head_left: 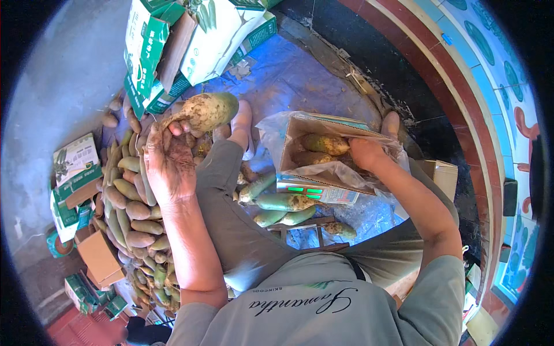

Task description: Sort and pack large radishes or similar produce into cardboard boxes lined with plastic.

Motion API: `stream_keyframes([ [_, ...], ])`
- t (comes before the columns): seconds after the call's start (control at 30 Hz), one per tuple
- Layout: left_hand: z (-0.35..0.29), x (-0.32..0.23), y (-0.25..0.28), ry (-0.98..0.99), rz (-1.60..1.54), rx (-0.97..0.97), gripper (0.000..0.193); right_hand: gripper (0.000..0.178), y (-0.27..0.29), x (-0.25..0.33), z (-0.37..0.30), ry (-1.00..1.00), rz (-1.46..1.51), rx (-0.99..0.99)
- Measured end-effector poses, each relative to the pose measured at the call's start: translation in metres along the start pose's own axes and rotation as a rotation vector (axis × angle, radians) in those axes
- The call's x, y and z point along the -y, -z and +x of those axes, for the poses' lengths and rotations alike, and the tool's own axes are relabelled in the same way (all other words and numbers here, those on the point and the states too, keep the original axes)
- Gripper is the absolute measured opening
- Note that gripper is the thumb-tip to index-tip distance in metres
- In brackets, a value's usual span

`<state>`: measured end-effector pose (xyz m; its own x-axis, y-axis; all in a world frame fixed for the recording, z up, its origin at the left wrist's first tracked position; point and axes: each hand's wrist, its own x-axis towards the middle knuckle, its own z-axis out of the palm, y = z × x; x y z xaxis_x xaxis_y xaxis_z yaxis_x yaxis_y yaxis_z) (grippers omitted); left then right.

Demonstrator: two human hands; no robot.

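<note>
A muddy green radish (210, 111) is raised above the heap, its narrow end lying in my left hand (171, 158), whose fingers curl round it. My right hand (367, 154) reaches into an open cardboard box (288, 135) lined with clear plastic (332, 171). Its fingers are out of sight inside the box, beside two green radishes (325, 144) lying there, so their grip does not show. Under the box is a scale (323, 191) with a lit green display. Several more radishes (283, 201) lie between my legs, just in front of the scale.
A big heap of radishes (135, 210) spreads to my left. White-and-green cartons (213, 46) stand at the far side, with more cartons (75, 173) at the left. Blue plastic sheeting (288, 75) covers the floor ahead. A curved red-brown ledge (461, 75) runs along the right.
</note>
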<state>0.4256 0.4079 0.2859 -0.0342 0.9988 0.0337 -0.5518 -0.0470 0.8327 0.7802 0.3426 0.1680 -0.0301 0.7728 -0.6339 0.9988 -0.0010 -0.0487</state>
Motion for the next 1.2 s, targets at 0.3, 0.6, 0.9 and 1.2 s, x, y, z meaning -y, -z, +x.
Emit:
stream_keyframes([
  [0.3,-0.007,-0.002,-0.033,0.033,-0.142,0.011,0.021,0.030,0.004,-0.027,-0.002,0.019,0.173,-0.082],
  [0.6,-0.008,0.001,-0.040,0.017,-0.093,0.040,0.021,0.029,0.014,-0.026,-0.008,0.122,0.481,-0.119],
  [0.9,-0.010,0.002,-0.041,0.025,-0.021,0.011,0.021,0.029,0.010,-0.026,-0.006,0.069,0.959,0.039],
  [1.2,-0.007,0.003,-0.039,0.033,-0.032,-0.015,0.021,0.026,0.036,-0.002,-0.007,0.043,0.844,-0.094],
])
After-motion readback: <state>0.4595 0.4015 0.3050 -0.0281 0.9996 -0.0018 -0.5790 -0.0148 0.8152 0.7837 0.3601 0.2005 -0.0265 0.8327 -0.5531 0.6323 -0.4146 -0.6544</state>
